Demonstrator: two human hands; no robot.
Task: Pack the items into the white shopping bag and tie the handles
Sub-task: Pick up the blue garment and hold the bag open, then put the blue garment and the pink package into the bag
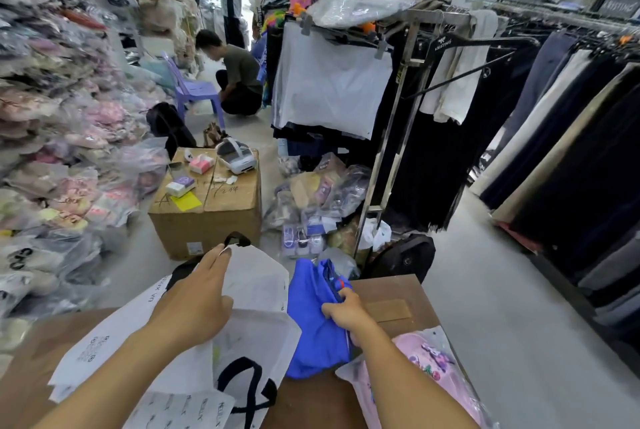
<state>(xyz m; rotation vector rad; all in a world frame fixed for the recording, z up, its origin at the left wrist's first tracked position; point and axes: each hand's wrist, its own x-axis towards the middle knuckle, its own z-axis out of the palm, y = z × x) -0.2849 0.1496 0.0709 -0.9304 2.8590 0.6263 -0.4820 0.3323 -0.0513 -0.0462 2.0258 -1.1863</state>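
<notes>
A white shopping bag (256, 290) with black handles (247, 390) lies on a brown cardboard surface (391, 293) in front of me. My left hand (197, 293) holds the bag's upper edge, lifting it. To the right, my right hand (346, 310) grips a folded blue garment (311, 321) that rests beside the bag's opening. A pink printed garment in a clear plastic sleeve (429, 369) lies on the cardboard under my right forearm.
A cardboard box (207, 217) with tissue packs and a white headset stands ahead. Piles of bagged clothes line the left. A clothes rack (391, 137) and hanging dark trousers fill the right. One person crouches by a purple chair (194, 89); another stands behind.
</notes>
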